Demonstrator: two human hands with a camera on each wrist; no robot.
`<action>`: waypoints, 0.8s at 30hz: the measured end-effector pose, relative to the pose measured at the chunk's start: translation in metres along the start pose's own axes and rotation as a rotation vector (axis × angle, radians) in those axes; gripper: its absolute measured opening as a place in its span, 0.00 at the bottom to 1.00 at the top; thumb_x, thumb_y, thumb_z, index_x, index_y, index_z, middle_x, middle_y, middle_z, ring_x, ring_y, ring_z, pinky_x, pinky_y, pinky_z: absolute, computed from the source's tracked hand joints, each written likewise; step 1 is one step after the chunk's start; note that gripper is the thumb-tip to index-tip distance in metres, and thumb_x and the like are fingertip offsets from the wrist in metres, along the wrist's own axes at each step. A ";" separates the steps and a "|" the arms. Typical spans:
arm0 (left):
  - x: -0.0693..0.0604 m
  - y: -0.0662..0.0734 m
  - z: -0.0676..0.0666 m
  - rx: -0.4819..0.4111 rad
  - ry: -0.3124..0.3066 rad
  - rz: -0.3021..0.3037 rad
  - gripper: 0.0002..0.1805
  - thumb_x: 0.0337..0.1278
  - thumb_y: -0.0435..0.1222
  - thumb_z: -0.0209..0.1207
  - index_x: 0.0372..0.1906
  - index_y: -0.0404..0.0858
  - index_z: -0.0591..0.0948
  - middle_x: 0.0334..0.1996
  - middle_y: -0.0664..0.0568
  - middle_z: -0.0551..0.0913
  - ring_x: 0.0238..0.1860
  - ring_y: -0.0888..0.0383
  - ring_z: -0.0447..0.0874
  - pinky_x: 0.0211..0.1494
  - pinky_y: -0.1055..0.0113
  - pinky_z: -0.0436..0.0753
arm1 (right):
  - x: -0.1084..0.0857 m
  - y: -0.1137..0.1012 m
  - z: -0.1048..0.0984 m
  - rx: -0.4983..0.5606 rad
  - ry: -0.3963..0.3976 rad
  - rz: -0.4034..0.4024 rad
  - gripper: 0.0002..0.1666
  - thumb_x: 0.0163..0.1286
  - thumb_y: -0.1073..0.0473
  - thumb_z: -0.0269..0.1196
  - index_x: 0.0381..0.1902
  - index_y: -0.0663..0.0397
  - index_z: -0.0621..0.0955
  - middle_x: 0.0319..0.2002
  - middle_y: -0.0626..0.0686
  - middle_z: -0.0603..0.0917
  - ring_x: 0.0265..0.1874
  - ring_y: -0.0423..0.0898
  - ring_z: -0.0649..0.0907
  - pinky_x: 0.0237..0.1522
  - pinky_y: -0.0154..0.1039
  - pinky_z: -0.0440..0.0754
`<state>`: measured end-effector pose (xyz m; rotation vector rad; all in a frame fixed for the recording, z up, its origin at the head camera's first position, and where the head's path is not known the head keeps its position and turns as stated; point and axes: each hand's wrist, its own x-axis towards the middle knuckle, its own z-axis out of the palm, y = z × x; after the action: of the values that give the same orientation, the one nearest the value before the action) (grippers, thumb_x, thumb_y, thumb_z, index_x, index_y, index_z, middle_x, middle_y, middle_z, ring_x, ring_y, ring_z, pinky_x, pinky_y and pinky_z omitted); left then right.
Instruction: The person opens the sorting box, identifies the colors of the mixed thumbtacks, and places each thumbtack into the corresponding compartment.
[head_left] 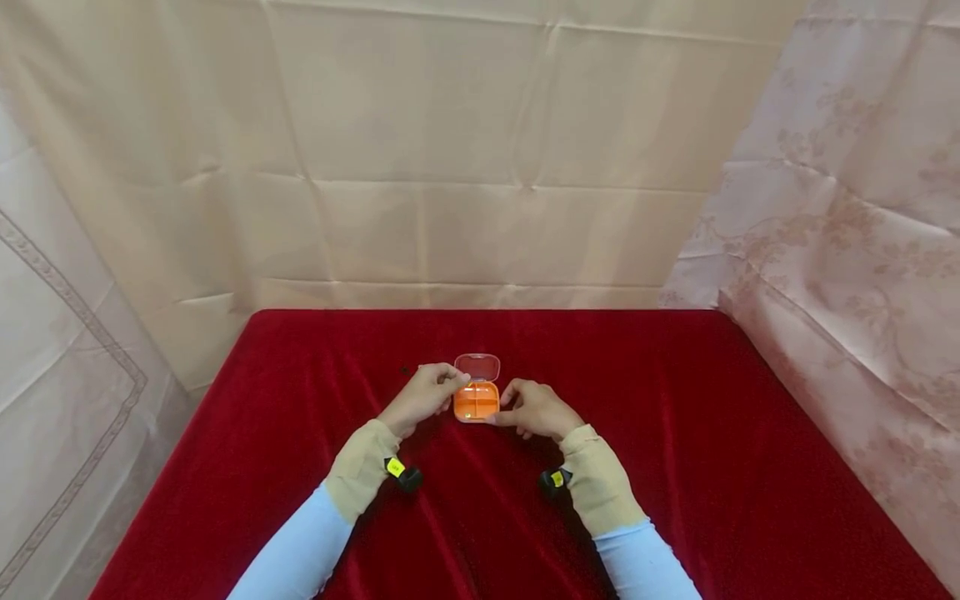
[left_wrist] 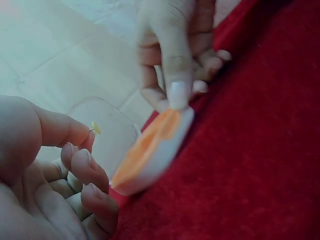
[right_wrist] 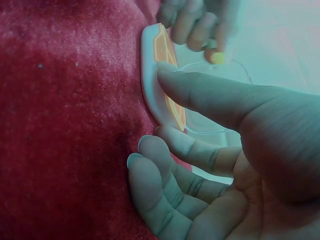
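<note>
A small pill box [head_left: 476,402] with an orange divided inside and white outer shell sits on the red cloth. Its clear lid [head_left: 477,367] stands open at the far side. My left hand [head_left: 429,392] is over the box's left edge; between thumb and forefinger it pinches a yellow-headed thumbtack [left_wrist: 96,128], the metal point toward the fingertips. With thumb on the rim and forefinger against the side, my right hand [head_left: 542,409] holds the box at its right. A tiny yellowish speck [head_left: 468,415] shows in the front left compartment, too small to identify.
Red velvet cloth [head_left: 480,525] covers the table. A small dark spot [head_left: 405,369] lies on it left of the box. Beige curtain [head_left: 480,167] hangs behind, with pale patterned cloth [head_left: 847,225] on the right.
</note>
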<state>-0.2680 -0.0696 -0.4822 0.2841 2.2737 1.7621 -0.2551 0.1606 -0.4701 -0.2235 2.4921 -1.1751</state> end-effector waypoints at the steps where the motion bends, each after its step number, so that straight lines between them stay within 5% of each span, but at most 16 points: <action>1: 0.000 -0.001 0.001 0.006 0.000 0.005 0.16 0.75 0.42 0.59 0.47 0.30 0.83 0.19 0.53 0.71 0.22 0.59 0.68 0.27 0.68 0.69 | 0.000 0.000 -0.001 -0.001 0.002 -0.001 0.20 0.62 0.53 0.77 0.42 0.57 0.79 0.29 0.54 0.80 0.22 0.46 0.80 0.26 0.39 0.82; 19: 0.000 -0.002 0.005 0.080 0.041 0.045 0.13 0.75 0.39 0.59 0.48 0.33 0.86 0.37 0.49 0.83 0.28 0.59 0.73 0.31 0.68 0.73 | 0.002 -0.001 0.000 0.002 -0.001 -0.003 0.20 0.63 0.54 0.77 0.43 0.57 0.80 0.32 0.54 0.80 0.22 0.47 0.80 0.25 0.39 0.82; 24: 0.000 -0.005 0.009 0.122 0.069 0.049 0.12 0.73 0.40 0.61 0.44 0.34 0.86 0.32 0.52 0.80 0.28 0.60 0.71 0.32 0.68 0.71 | 0.002 0.000 0.002 0.002 0.002 -0.003 0.19 0.62 0.54 0.77 0.42 0.57 0.80 0.30 0.54 0.80 0.20 0.46 0.79 0.24 0.38 0.82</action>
<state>-0.2656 -0.0624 -0.4891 0.3092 2.4475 1.6836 -0.2564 0.1583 -0.4715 -0.2257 2.4933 -1.1802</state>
